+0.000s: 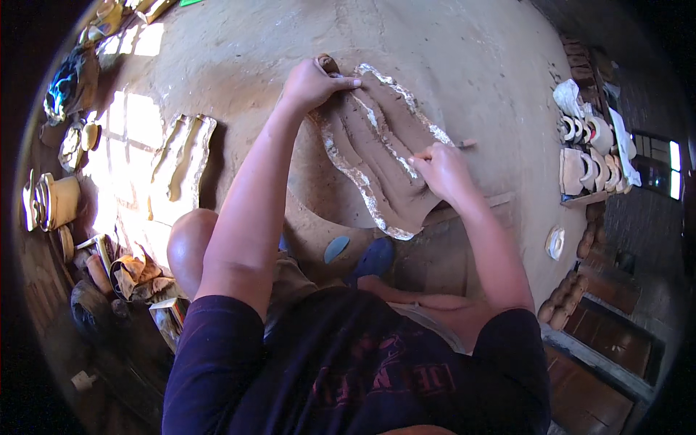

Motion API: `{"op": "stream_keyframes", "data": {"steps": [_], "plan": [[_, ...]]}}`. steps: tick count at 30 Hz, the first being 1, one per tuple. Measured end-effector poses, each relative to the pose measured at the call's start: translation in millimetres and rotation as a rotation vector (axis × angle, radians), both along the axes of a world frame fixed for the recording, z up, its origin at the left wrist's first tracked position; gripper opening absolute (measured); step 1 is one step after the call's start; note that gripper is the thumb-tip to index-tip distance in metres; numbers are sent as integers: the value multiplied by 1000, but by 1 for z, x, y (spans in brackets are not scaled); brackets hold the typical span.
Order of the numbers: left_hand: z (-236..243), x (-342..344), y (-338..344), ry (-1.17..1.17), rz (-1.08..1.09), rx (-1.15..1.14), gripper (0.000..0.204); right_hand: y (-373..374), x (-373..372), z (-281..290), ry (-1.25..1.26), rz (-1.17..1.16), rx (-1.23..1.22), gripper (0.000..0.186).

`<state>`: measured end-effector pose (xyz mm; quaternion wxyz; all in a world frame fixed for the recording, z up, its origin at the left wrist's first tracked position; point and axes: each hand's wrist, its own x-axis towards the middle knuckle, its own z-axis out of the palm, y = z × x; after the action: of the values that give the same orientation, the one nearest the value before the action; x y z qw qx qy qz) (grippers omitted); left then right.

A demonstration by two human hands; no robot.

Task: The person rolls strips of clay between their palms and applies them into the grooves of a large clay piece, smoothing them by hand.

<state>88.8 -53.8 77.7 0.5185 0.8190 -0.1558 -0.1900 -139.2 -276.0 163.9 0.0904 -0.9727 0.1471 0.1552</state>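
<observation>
A long wavy mould (pixel 344 145) lined with brown clay, with white crusted rims and a white middle ridge, lies tilted in front of me over a hollowed earthen surface. My left hand (pixel 312 85) grips its upper end, fingers curled round it beside a brown lump (pixel 326 64), thumb lying across. My right hand (pixel 442 170) is at the lower right part, fingers bent and closed at the white ridge; whatever they hold is hidden. A light blue oval piece (pixel 336 249) lies below the mould.
A similar pale mould (pixel 181 159) lies in sunlight at left, beside stacked pieces (pixel 54 203), rags (pixel 134 275) and bags. Curved pale pieces (pixel 591 170) stand on a right-hand ledge, with rows of brown clay items (pixel 562 297) below. My knee (pixel 188 250) and blue shoe (pixel 373 261) are under the arms.
</observation>
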Motion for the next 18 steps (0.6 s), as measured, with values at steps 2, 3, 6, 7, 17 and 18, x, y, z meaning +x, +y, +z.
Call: {"op": "stream_keyframes", "data": {"steps": [2, 3, 6, 7, 17, 18], "plan": [[-4, -1, 4, 2, 17, 5, 57, -6, -19, -3, -93, 25, 33, 32], [-4, -1, 3, 9, 35, 5, 57, -8, -27, 1, -97, 21, 33, 32], [1, -10, 3, 0, 88, -13, 56, -10, -45, 9, -35, -155, 64, 25], [2, -12, 2, -3, 81, -14, 56, -11, -49, 7, -112, -290, 179, 28], [-12, -43, 21, 43, 391, 27, 47, 34, -8, -4, -85, -659, 899, 90], [-10, -47, 21, 63, 421, 6, 46, 37, -2, -5, -88, -637, 902, 91]]}}
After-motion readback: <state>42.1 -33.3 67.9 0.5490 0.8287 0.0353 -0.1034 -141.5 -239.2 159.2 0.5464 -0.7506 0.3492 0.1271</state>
